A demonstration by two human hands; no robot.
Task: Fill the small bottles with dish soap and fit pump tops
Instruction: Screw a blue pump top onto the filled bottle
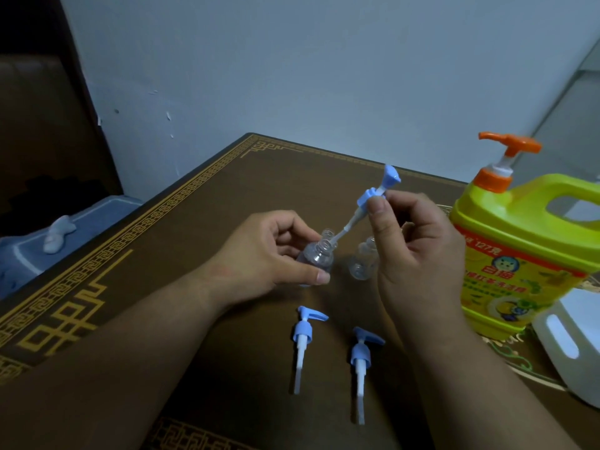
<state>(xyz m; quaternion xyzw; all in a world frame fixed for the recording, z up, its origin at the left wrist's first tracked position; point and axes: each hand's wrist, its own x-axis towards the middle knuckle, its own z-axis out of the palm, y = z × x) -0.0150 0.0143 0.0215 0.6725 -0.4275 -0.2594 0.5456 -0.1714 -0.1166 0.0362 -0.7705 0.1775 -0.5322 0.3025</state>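
Pinched between the thumb and fingers of the right hand (418, 241), a blue pump top (378, 193) tilts up and to the right, its white dip tube slanting down so the tip sits at the mouth of a small clear bottle (319, 254). The left hand (272, 254) grips that bottle, fingers curled behind it and thumb across its front, holding it slightly tilted just above the brown table (201, 222). Small clear bottles number three as far as can be seen: the held one, a second neck (328, 233) showing just behind it, and a third (365, 261) standing between the two hands, partly hidden by the right thumb; all three are uncapped, and whether any holds soap cannot be told. Blue pump tops also number three: the held one and two lying flat on the table nearer the camera, the left pump (303, 342) and the right pump (362, 365), side by side but apart, heads away from the camera, tubes pointing toward it. One large yellow-green dish soap jug (526, 241) with an orange pump stands at the right; its label is Chinese print of which only "127" reads clearly, above a round cartoon emblem. One translucent white container (574, 345) sits beside the jug at the right edge.
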